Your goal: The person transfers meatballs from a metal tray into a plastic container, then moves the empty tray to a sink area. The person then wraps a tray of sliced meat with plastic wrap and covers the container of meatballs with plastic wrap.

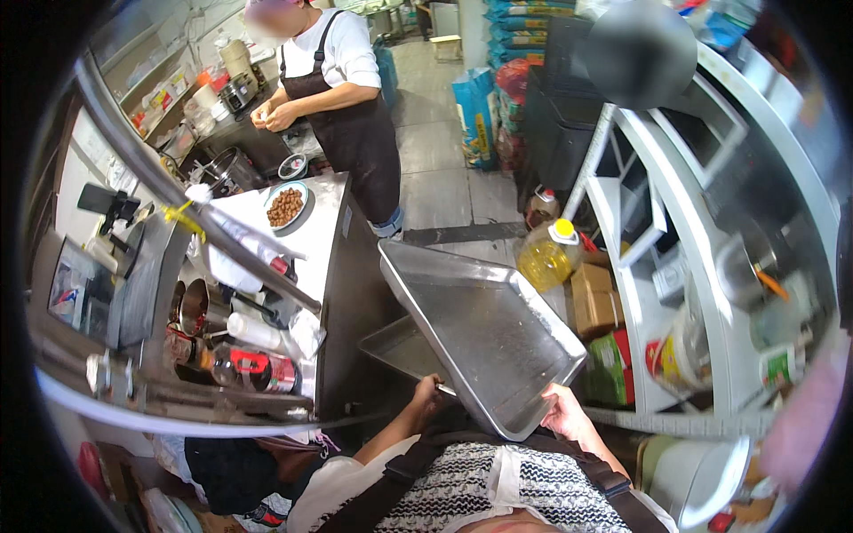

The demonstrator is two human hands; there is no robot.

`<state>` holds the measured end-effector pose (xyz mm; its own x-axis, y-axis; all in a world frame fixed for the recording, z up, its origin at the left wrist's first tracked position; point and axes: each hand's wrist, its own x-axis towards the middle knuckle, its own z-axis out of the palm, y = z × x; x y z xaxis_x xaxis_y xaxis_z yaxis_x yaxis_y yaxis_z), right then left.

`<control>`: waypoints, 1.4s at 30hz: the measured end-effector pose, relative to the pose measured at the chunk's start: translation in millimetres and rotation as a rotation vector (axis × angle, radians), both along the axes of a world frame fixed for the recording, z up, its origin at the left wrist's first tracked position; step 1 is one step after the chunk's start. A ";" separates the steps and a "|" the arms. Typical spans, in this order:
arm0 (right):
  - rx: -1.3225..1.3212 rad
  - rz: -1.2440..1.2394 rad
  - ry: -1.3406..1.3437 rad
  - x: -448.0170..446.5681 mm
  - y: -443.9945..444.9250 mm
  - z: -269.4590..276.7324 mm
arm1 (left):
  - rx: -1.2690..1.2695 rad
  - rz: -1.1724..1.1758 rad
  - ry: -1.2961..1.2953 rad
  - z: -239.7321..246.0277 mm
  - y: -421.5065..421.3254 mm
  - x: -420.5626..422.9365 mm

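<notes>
My right hand (563, 411) grips the near right corner of a deep rectangular metal tray (480, 333), which is tilted in front of my body. Its inside shows only a few small specks. Below and to the left, my left hand (428, 394) holds the near edge of a second, shallower metal tray (400, 348). The deep tray covers much of that second one, so its right part is hidden. Both trays are held above the floor, beside the steel counter's end.
On the left steel counter (320, 233) are a plate of brown balls (286, 208) and several bottles (256, 368). A co-worker (346, 93) in an apron stands beyond it. To the right are an oil jug (550, 256), a cardboard box (594, 300) and white shelving (643, 313).
</notes>
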<state>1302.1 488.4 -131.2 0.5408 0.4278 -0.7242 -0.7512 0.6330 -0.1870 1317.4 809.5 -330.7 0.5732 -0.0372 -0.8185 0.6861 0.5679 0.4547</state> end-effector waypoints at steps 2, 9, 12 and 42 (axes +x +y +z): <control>-0.042 0.103 0.038 65.2 -1.7 -10.5 | 0.087 0.086 0.112 7.6 -17.6 57.1; -0.025 0.126 -0.083 283.1 13.5 1.5 | -0.010 0.149 0.082 104.5 -37.9 257.6; 0.030 0.156 -0.175 379.7 17.7 8.1 | -0.054 0.198 0.089 100.3 -33.4 333.9; 0.153 0.048 -0.273 1285.4 207.1 63.0 | -0.630 0.347 -0.055 201.8 169.8 1217.5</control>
<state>2587.5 695.5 -68.2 0.6829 0.5507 -0.4800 -0.7161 0.6344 -0.2911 2534.9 979.3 -128.8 0.6774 -0.3011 -0.6711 0.4043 0.9146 -0.0023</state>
